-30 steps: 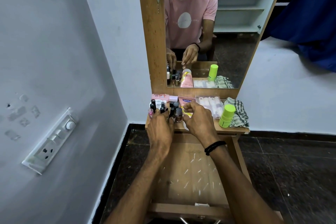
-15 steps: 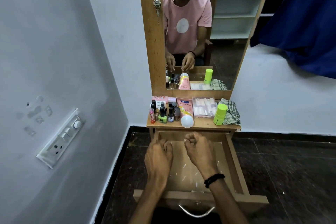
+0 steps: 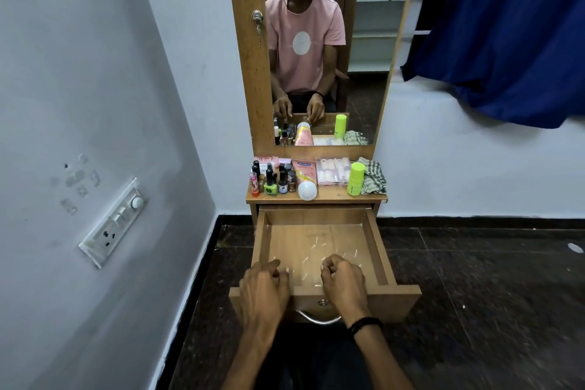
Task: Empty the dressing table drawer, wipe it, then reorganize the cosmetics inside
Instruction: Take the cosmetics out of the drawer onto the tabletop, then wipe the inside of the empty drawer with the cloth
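The wooden drawer (image 3: 380, 250) is pulled out, with only small pale specks on its bottom. My left hand (image 3: 264, 288) and my right hand (image 3: 343, 282) hover over its front edge, fingers curled, nothing held. On the dressing table top (image 3: 332, 199) stand several nail polish bottles (image 3: 272, 182), a pink tube with a white cap (image 3: 305, 179) lying down, a clear box of false nails (image 3: 332, 171), a green bottle (image 3: 355, 179) and a checked cloth (image 3: 375, 179).
A mirror (image 3: 323, 51) in a wooden frame rises behind the table top. A grey wall with a switch panel (image 3: 112, 223) runs along the left. A blue curtain (image 3: 506, 32) hangs at upper right. Dark tiled floor (image 3: 474, 279) surrounds the drawer.
Both hands have drawn back from the bottles on the table top to the drawer's front edge. The view has pulled away, so the whole open drawer shows.
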